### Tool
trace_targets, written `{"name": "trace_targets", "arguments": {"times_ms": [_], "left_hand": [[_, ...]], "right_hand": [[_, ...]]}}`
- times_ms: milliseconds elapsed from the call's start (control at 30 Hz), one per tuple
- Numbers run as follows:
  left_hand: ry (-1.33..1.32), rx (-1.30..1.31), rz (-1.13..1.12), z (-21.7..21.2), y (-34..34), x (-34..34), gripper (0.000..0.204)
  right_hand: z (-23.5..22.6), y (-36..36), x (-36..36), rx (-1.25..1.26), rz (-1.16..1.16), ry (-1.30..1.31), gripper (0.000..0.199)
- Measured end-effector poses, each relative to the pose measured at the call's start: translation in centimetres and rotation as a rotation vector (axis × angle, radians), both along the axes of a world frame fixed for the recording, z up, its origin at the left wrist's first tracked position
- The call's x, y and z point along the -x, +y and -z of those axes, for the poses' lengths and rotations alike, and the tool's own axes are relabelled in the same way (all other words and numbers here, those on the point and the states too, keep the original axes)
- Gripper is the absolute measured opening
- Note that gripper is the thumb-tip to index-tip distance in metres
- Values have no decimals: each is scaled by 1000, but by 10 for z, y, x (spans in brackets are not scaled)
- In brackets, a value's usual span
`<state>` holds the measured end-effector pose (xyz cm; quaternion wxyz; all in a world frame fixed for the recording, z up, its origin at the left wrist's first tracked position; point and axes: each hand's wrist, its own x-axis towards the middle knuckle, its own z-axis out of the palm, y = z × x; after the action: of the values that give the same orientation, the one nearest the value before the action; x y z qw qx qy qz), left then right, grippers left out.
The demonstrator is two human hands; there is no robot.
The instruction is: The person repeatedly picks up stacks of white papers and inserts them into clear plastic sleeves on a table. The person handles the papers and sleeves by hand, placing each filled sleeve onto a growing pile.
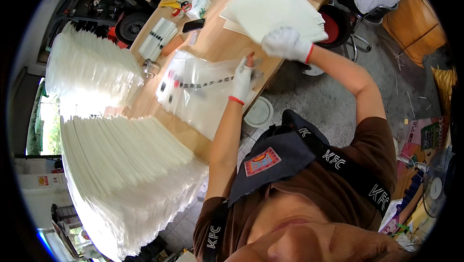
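A clear plastic bag (200, 78) with a printed dark strip lies over more bags on the wooden table. At its right end is my left hand (242, 79) in a white glove with a red cuff. One bare fingertip points up there, and the fingers look closed on the bag's edge. My right hand (284, 43), gloved the same way and slightly blurred, is curled closed at the near corner of a stack of white sheets (273, 8). Whatever it holds, if anything, is hidden.
Tall piles of bagged white sheets (125, 160) crowd the left. On the table (220, 30) are a black phone (194, 25), a brown block (173, 45), a glass jar (151, 68) and scissors (185, 6). A stool (333, 25) stands beyond the table's right edge; a round white lid (259, 112) is below.
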<state>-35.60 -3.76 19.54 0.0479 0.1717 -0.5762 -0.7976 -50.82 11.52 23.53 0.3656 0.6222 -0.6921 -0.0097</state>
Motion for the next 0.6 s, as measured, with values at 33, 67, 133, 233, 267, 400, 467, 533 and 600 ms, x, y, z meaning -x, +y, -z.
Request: {"name": "trace_targets", "arguments": {"times_ms": [33,67,133,233,267,400,467,533,600], "left_hand": [[-11,-185,-96,0,4,0,41],[-18,-369,-195,0,5,3,39],[-125,-193,-209,31,-17,3,32],[-144,33,-39,8,-32,-29,27],[-162,45,7,1,-49,-40,28],[-235,287,100,-43,-37,-62,31],[-335,605,228,-42,-3,-65,49],[-340,1452,245,-23,49,-67,102],[-639,1286,417,-66,79,-60,97]], "right_hand": [[-11,3,-31,78,-131,59,12],[-17,8,-60,22,-225,-70,19],[-15,19,-106,-42,-221,-636,38],[30,43,-95,510,-153,-1266,43],[45,57,-76,571,24,-1332,41],[84,56,-60,687,-345,-2707,30],[75,32,-83,576,-253,-2309,51],[49,13,-113,434,62,-1972,72],[62,4,-115,474,202,-1956,61]]}}
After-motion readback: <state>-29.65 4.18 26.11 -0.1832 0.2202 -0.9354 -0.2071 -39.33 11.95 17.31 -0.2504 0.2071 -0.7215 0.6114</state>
